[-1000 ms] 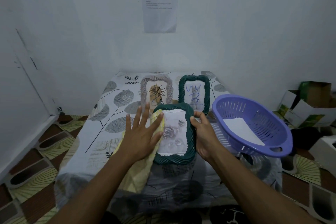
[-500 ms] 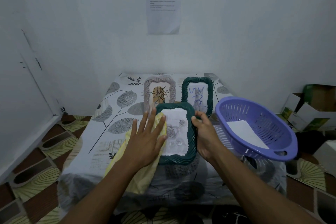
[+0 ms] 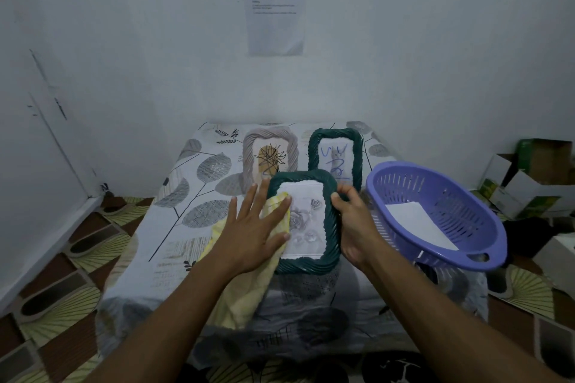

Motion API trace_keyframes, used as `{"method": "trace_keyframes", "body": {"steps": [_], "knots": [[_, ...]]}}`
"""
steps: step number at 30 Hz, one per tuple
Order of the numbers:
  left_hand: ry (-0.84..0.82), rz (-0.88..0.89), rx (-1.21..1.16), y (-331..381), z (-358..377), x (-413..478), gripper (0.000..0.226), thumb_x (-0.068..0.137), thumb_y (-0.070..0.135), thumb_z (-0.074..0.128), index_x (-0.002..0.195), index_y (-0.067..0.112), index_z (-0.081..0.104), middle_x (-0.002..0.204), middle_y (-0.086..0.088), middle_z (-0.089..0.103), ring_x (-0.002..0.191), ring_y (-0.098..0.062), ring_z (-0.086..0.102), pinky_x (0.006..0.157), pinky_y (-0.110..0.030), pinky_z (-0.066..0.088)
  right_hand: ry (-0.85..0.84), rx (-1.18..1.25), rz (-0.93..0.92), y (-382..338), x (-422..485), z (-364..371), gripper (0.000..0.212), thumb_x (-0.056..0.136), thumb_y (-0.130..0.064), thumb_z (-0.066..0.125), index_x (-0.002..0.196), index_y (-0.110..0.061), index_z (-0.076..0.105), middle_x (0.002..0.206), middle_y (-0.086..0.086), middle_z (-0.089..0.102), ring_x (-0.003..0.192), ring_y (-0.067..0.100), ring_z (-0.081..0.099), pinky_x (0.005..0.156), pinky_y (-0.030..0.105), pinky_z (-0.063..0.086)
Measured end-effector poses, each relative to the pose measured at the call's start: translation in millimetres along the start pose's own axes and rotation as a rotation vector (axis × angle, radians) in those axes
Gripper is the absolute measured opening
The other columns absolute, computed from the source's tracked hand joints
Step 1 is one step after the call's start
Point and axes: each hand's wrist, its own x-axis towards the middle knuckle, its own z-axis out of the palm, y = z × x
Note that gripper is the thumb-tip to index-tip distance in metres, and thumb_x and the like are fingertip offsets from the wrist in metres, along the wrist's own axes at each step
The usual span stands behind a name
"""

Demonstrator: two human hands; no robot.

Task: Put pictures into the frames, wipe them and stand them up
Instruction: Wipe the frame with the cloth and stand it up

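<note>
The left hand hides the left edge of the near green frame and part of the soft yellow cloth. Its fingers are straight and spread, pressing the cloth onto the faint, hard-to-read picture. The right hand curls round the frame's right edge. This rope-twisted, round-cornered frame sits mid-table, before an upright grey frame and far green frame. A slotted purple basket sits beside them.

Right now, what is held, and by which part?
Right hand grips the near green frame by its right edge; left hand presses the yellow cloth on it.
</note>
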Motion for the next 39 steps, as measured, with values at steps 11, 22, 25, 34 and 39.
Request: {"method": "trace_keyframes", "body": {"steps": [11, 22, 25, 34, 39], "knots": [[0.175, -0.091, 0.099, 58, 5, 16, 0.069, 0.096, 0.054, 0.012, 0.153, 0.016, 0.011, 0.161, -0.004, 0.011, 0.148, -0.024, 0.005, 0.118, -0.047, -0.009, 0.012, 0.048, 0.024, 4, -4, -1, 0.011, 0.102, -0.015, 0.043, 0.105, -0.012, 0.054, 0.105, 0.023, 0.064, 0.09, 0.032, 0.059, 0.082, 0.05, 0.049], [0.116, 0.056, -0.001, 26, 23, -16, 0.058, 0.099, 0.05, 0.004, 0.149, 0.03, -0.02, 0.158, 0.009, -0.025, 0.145, -0.012, -0.023, 0.119, -0.042, -0.012, 0.082, 0.009, -0.022, -2, 3, -13, 0.011, 0.103, -0.015, 0.043, 0.101, -0.013, 0.054, 0.098, 0.013, 0.069, 0.079, 0.025, 0.066, 0.066, 0.039, 0.057], [0.0, -0.048, -0.161, 9, 41, -33, 0.063, 0.095, 0.054, 0.005, 0.146, 0.032, -0.024, 0.156, 0.012, -0.028, 0.144, -0.009, -0.026, 0.12, -0.038, -0.009, 0.127, -0.099, -0.05, -3, 6, -13, 0.01, 0.102, -0.016, 0.044, 0.104, -0.016, 0.054, 0.111, 0.016, 0.065, 0.091, 0.029, 0.064, 0.079, 0.045, 0.056], [-0.157, -0.177, -0.044, -17, 65, -31, 0.057, 0.099, 0.054, 0.016, 0.153, 0.034, 0.009, 0.161, 0.011, -0.002, 0.149, -0.014, -0.003, 0.119, -0.043, -0.004, 0.187, -0.171, -0.043, -3, 9, -22, 0.021, 0.103, -0.018, 0.044, 0.121, -0.011, 0.051, 0.125, 0.016, 0.058, 0.113, 0.036, 0.057, 0.097, 0.055, 0.048], [-0.168, -0.258, -0.028, -73, 55, -41, 0.056, 0.101, 0.05, 0.022, 0.152, 0.032, 0.014, 0.162, 0.009, 0.002, 0.149, -0.015, 0.005, 0.119, -0.044, 0.006, 0.141, -0.117, -0.026, 11, 6, -13, 0.01, 0.103, -0.018, 0.045, 0.107, -0.015, 0.054, 0.106, 0.014, 0.066, 0.085, 0.027, 0.063, 0.07, 0.039, 0.053]]}}
